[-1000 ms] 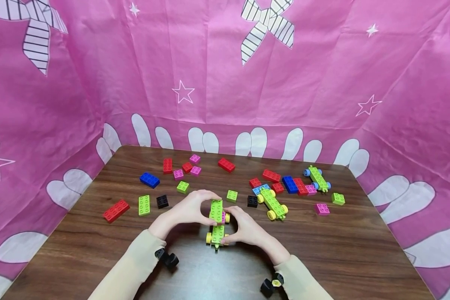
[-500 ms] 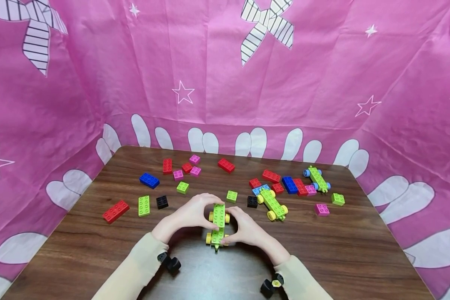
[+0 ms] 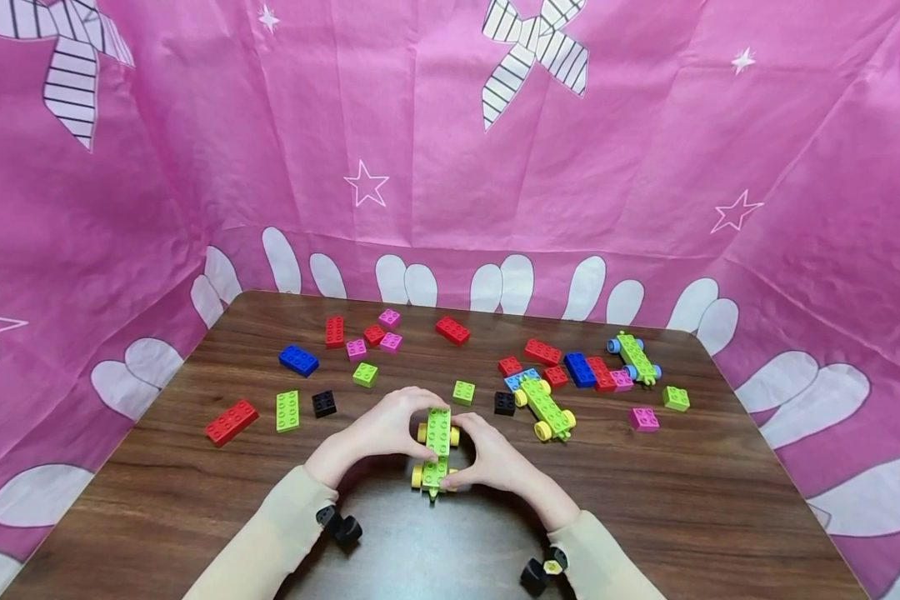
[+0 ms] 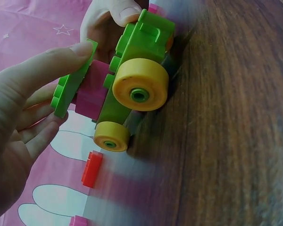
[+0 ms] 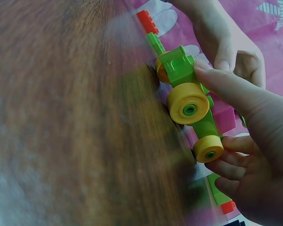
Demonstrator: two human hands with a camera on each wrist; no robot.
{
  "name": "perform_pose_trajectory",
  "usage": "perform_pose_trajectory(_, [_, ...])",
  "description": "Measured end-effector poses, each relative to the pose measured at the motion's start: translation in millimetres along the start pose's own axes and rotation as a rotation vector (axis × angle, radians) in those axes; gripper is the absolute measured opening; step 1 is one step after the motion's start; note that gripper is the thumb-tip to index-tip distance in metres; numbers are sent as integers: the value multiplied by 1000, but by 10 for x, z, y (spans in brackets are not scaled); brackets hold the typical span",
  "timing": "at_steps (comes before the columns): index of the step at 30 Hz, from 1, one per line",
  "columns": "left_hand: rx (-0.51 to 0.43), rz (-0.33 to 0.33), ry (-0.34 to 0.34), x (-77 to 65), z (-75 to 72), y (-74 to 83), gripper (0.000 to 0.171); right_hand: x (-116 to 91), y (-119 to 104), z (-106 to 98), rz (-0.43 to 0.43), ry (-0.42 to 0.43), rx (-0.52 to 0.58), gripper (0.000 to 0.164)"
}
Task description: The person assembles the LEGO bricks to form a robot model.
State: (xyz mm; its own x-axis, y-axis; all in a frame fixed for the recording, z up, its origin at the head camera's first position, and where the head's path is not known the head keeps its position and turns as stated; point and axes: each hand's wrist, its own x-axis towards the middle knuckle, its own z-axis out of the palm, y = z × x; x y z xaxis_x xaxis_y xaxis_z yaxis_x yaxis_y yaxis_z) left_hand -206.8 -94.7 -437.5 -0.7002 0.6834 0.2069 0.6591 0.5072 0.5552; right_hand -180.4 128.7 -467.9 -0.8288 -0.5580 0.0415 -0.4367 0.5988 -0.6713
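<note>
At the middle of the table, a lime-green toy car base on yellow wheels carries a pink brick. A thin lime-green building plate lies over that pink brick, covering it in the head view. My left hand pinches this plate, thumb at its near end and fingers at the far end. From the other side my right hand grips the car base, its thumb on the near end and its fingers by the far wheels.
A second yellow-wheeled car base and a blue-wheeled one stand to the right among loose bricks. Further bricks lie left and behind, including a black brick and a red brick. A pink curtain surrounds the table.
Since a second ago, my left hand has shifted the green plate slightly right and toward me, lining it up over the car base. The pink brick is now covered from above. My right hand stays put.
</note>
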Motion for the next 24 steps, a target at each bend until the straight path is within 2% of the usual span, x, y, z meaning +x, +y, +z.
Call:
perform_pose_trajectory(10, [-12, -17, -4, 13, -7, 4, 62, -1, -10, -6, 2, 1, 5, 85])
perform_pose_trajectory(24, [-63, -24, -51, 54, -17, -38, 61, 4, 2, -2, -5, 5, 0, 85])
